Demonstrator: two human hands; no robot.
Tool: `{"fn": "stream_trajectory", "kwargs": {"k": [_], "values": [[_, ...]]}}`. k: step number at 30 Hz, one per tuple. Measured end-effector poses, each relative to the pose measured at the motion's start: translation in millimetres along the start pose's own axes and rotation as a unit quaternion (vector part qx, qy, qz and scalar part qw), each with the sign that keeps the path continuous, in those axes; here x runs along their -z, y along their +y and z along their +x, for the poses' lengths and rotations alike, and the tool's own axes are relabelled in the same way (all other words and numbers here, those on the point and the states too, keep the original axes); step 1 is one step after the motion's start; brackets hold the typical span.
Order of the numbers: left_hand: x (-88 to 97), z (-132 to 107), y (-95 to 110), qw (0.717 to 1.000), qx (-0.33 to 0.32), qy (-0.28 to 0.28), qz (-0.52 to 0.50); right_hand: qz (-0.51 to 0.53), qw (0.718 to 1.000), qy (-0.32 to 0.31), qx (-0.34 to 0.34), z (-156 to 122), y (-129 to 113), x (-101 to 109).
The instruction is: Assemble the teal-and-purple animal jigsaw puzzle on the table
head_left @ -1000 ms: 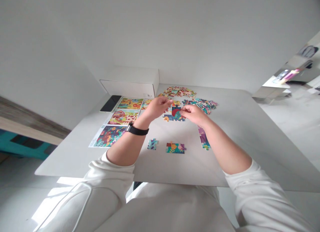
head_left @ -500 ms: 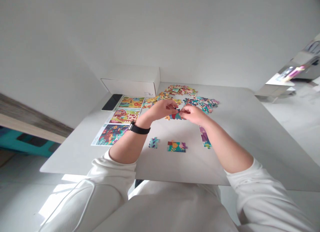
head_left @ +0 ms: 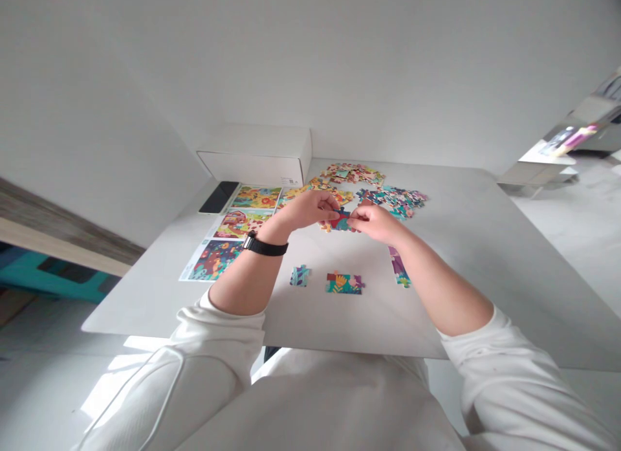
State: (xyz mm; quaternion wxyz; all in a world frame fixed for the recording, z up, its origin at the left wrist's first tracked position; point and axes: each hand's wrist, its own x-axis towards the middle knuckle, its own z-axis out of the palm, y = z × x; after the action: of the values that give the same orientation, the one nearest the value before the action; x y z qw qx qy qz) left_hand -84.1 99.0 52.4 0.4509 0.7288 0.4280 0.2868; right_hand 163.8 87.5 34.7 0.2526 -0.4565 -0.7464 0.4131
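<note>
My left hand (head_left: 314, 209) and my right hand (head_left: 372, 220) face each other over the middle of the table, fingers pinched. Between them are red and teal jigsaw puzzle pieces (head_left: 342, 221), gripped at the left and right sides; my fingers cover part of them. Nearer to me lie a small light-blue puzzle piece (head_left: 299, 275) and a joined strip of puzzle pieces (head_left: 344, 283) with a yellow plant on teal. Beside my right forearm is a purple and green joined strip (head_left: 399, 267), partly hidden by the arm.
Behind my hands lie a teal and purple heap of puzzle pieces (head_left: 400, 200), a pink and green heap (head_left: 352, 174) and a yellow one (head_left: 291, 195). At the left are picture sheets (head_left: 242, 224), a black phone (head_left: 218, 197) and a white box (head_left: 250, 166) by the wall.
My left hand has shifted slightly left and my fingers have moved a little, so more of the red and teal pieces shows between the hands. The view has shifted slightly.
</note>
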Motion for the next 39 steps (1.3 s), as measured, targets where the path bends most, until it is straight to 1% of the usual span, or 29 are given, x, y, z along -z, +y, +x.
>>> {"fn": "stream_trajectory", "kwargs": {"k": [6, 13, 17, 21, 25, 28, 33, 36, 39], "values": [[5.9, -3, 3, 0.999, 0.024, 0.010, 0.022, -0.005, 1.000, -0.025, 0.007, -1, -1, -3], [14.3, -7, 6, 0.997, 0.041, -0.018, 0.061, 0.003, 0.999, -0.042, 0.024, -3, 3, -9], [17.6, -9, 9, 0.995, 0.047, -0.039, 0.078, -0.019, 0.999, -0.042, 0.019, -6, -1, -11], [19.2, -12, 13, 0.993, 0.042, -0.041, 0.106, -0.049, 0.998, -0.036, 0.018, -11, -7, -14], [19.8, -28, 13, 0.991, 0.043, -0.039, 0.123, -0.095, 0.994, -0.033, 0.041, -17, -13, -25], [20.6, -49, 4, 0.992, 0.049, -0.036, 0.109, -0.136, 0.987, -0.030, 0.074, -23, -21, -36], [25.2, -86, -27, 0.994, 0.092, -0.021, 0.059, -0.190, 0.975, -0.042, 0.103, -31, -32, -51], [26.5, -98, -44, 0.991, 0.124, -0.028, 0.032, -0.215, 0.967, -0.069, 0.121, -38, -36, -59], [25.2, -100, -53, 0.988, 0.145, -0.035, 0.035, -0.241, 0.955, -0.113, 0.134, -50, -41, -70]]}}
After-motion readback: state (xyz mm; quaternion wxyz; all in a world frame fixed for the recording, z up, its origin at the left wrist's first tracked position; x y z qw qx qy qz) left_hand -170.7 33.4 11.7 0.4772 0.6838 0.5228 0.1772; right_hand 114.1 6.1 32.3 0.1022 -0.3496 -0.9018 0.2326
